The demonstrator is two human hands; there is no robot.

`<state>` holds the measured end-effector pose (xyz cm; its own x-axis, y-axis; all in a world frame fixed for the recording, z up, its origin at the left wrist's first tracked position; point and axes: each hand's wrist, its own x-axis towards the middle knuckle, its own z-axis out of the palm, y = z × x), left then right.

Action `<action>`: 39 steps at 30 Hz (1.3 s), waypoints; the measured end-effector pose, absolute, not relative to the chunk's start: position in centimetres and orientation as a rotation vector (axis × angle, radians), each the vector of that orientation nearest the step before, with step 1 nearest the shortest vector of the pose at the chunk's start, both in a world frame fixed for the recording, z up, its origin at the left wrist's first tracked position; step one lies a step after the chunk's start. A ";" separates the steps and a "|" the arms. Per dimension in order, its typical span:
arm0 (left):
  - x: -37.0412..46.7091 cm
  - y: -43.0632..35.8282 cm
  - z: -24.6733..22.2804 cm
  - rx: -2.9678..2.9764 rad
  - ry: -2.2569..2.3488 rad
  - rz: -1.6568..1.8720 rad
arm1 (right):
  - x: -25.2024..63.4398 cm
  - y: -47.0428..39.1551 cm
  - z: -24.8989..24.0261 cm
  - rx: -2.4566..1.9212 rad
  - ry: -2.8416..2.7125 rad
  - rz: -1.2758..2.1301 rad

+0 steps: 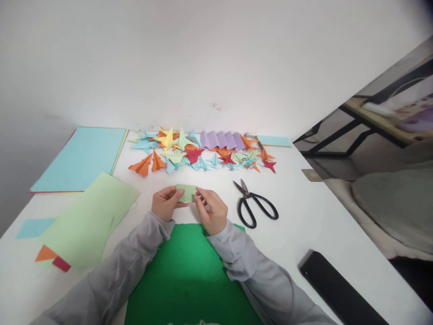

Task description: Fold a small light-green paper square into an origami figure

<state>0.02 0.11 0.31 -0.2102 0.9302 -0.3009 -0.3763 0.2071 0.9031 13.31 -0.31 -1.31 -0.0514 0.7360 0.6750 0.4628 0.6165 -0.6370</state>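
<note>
Between both hands is a small piece of light green paper [188, 194], held up just beyond the far edge of a dark green sheet [192, 271]. My left hand [165, 202] pinches its left side, thumb on the near face. On the right side, my right hand [212, 210] grips the edge between thumb and fingers. Whether the paper is folded double I cannot tell. Black-handled scissors [252, 201] lie to the right of my hands with their blades slightly apart. Farther back, many folded paper shapes, among them an orange paper plane [141, 165], spread in a row.
A pleated purple paper [222, 140] stands against the wall. Light blue sheets [84, 155] are stacked at back left, with light green sheets [81, 230] and small scraps nearer. A long black object [338, 284] lies at front right, near the table's right edge.
</note>
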 end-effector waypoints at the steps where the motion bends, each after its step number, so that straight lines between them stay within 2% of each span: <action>1: 0.0 0.1 0.3 0.629 1.248 1.339 | 13.3 -0.3 -1.4 -0.995 -1.695 0.288; 10: -0.2 0.1 -0.2 0.720 1.207 1.320 | 13.3 -0.2 -1.5 -0.986 -1.669 0.300; 23: -0.4 0.1 -0.6 0.824 1.094 1.289 | 13.5 -0.1 -0.5 -0.946 -1.680 0.713; 39: -0.6 0.2 -0.5 0.860 1.164 1.249 | 13.6 -0.2 -1.2 -0.897 -1.726 0.741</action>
